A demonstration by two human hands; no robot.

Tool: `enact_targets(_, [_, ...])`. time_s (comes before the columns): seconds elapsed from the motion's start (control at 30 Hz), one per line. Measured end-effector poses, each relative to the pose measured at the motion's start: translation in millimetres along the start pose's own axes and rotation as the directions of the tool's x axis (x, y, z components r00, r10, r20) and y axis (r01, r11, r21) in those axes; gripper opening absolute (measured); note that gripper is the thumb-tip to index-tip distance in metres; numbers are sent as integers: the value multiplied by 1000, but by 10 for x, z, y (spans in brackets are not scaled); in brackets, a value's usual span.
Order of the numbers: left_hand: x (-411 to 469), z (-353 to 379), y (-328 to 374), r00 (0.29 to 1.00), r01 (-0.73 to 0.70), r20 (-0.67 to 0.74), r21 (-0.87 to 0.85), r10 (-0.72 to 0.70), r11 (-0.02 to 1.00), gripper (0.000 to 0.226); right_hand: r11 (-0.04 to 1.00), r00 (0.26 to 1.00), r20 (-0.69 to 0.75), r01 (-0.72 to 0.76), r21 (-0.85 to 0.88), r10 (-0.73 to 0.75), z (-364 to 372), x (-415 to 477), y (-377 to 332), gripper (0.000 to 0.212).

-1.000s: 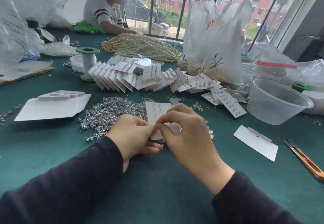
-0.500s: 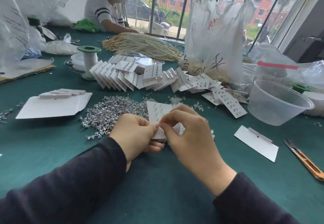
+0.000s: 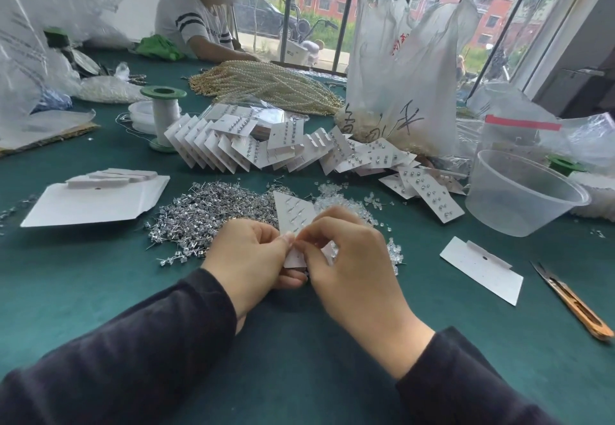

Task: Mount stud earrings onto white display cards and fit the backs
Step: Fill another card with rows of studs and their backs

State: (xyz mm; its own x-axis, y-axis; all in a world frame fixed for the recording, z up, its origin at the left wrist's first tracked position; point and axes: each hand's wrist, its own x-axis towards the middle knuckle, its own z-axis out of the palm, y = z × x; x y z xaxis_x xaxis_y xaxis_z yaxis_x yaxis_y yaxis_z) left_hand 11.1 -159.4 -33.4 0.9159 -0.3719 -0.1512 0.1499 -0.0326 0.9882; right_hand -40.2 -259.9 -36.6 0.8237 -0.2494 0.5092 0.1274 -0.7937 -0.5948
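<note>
Card of white paper [image 3: 294,214] is held just above the green felt table [image 3: 299,341], its long axis pointing away from the person. The left hand [image 3: 253,251] pinches its near edge. The right hand [image 3: 349,258], equally near, pinches there too; whether on a back, I cannot tell. A heap of silver stud earrings [image 3: 199,214] lies just behind.

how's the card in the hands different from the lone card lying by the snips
The held card carries rows of stud posts; the lone card looks bare. The held card is raised off the table, pinched between left hand and right hand; the lone card lies flat, untouched. Both are white.
</note>
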Motion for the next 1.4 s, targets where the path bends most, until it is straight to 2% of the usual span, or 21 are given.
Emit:
enact_targets(0.17, [3,5,21,1000,5,12,-59,-4,998,28,1000,999,-35,14,9,-14,-3,-7,4,8])
enact_targets(0.33, [10,25,16,1000,-7,11,-34,7,999,25,1000,997,-73,21,-2,-21,-26,-16,19,9])
enact_targets(0.5, [14,18,6,999,-38,0,62,38,997,20,996,995,-77,57,-62,-62,0,-16,11,11])
enact_targets(0.7, [24,-1,-37,994,-105,-19,174,110,979,34,994,995,-44,84,-73,-87,3,-27,9,11])
enact_targets(0.83, [31,-15,-26,986,-160,-15,236,168,958,27,989,992,-51,111,-102,-117,22,-24,17,12])
enact_targets(0.9, [22,-26,17,978,-206,16,260,209,943,27,986,985,-93,134,-98,-144,8,-22,16,11])
enact_targets(1.0, [25,-123,162,950,-303,157,236,272,923,33,979,957,-209,187,-87,-201,-62,12,19,7])
enact_targets(1.03, [57,-203,208,932,-360,169,308,321,881,33,976,945,-246,202,-81,-216,-90,27,19,7])
enact_targets(1.07, [123,-307,248,907,-412,126,467,402,782,28,975,934,-278,212,-69,-222,-119,36,18,6])
enact_targets(1.1, [214,-439,278,862,-409,54,663,504,628,21,976,928,-303,210,-49,-215,-148,45,22,6])
enact_targets(1.13, [296,-580,309,815,-334,-16,803,579,493,20,980,929,-317,197,-21,-194,-176,51,29,7])
enact_targets(1.17, [362,-714,336,806,-231,-77,871,587,432,25,984,936,-315,175,24,-158,-201,60,31,9])
enact_targets(1.23, [435,-893,356,887,-72,-129,910,444,408,33,975,963,-267,100,198,-45,-236,71,37,14])
enact_targets(1.3, [461,-930,336,951,-34,-88,924,298,381,34,920,979,-185,-5,391,85,-249,75,35,21])
enact_targets(1.37, [476,-905,313,955,-60,-61,918,291,391,20,819,973,-81,-135,558,215,-252,72,21,25])
enact_targets(1.4, [482,-891,312,949,-71,-58,917,308,393,14,734,961,-15,-200,649,275,-256,67,10,25])
